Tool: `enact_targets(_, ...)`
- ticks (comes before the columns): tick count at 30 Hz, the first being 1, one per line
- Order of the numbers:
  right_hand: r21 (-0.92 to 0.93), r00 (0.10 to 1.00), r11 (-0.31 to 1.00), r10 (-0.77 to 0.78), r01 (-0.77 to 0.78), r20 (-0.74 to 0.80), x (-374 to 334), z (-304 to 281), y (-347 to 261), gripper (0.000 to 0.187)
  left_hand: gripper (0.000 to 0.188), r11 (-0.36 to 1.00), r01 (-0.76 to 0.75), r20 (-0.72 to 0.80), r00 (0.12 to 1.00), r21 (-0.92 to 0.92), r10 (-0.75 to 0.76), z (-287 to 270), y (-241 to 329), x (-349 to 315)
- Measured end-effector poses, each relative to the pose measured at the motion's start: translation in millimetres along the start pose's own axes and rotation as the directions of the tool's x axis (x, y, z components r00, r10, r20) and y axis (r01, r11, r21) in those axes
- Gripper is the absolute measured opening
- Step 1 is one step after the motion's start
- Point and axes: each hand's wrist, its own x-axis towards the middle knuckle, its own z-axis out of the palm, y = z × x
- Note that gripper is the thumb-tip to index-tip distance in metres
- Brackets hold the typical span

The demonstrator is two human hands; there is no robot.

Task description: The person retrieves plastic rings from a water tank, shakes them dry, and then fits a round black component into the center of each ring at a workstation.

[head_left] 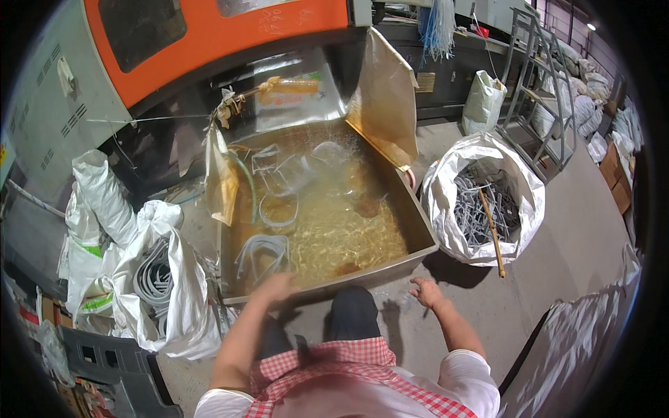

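In front of me stands a metal tank (390, 268) of murky yellowish water. My left hand (277, 285), smeared by motion, is over its near rim, close to a bundle of looped pale grey strips (263, 251) at the near left corner; its fingers cannot be made out. My right hand (426, 292) hangs to the right of the tank's near corner, fingers apart and holding nothing. Farther back in the water lie clear looped strips (289, 174) and a single pale loop (279, 211).
On the right a white sack (435, 198) holds grey scraps, with a wooden stick (493, 233) across it. Sacks with coiled grey strips (153, 279) stand on the left. An orange machine (216, 42) rises behind the tank; a metal step ladder (533, 97) stands far right.
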Motion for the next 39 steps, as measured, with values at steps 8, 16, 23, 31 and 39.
enact_targets(8, 0.133, 0.915, 0.987, -0.03, 0.091, -0.403, -53.2, -38.0, -9.9, 0.022, 0.061, 0.999, -0.035, -0.007, 0.999, 0.038, 0.035, 13.0, 16.4, -2.5)
enact_targets(16, -0.107, 0.607, 0.99, -0.139, 0.089, -0.782, -87.7, -187.0, -44.4, 0.021, 0.061, 0.997, 0.012, 0.021, 1.0, 0.079, -0.014, -9.5, 41.7, -3.9)
enact_targets(23, -0.118, 0.804, 0.86, 0.405, -0.497, -0.436, -62.6, -206.5, 38.4, 0.059, 0.052, 0.998, -0.033, -0.063, 0.998, -0.045, 0.031, -0.5, 6.7, 28.8)
enact_targets(31, 0.335, 0.551, 0.523, 0.835, -0.784, -0.013, -1.4, -201.5, 94.9, 0.03, 0.06, 0.991, -0.128, 0.106, 0.986, -0.051, 0.132, -7.8, -32.5, 120.2)
enact_targets(39, 0.741, 0.529, 0.312, 0.846, -0.595, 0.068, 29.4, -218.6, 41.6, 0.016, 0.049, 0.897, -0.331, -0.188, 0.94, -0.294, 0.285, -41.2, -20.1, 162.7)
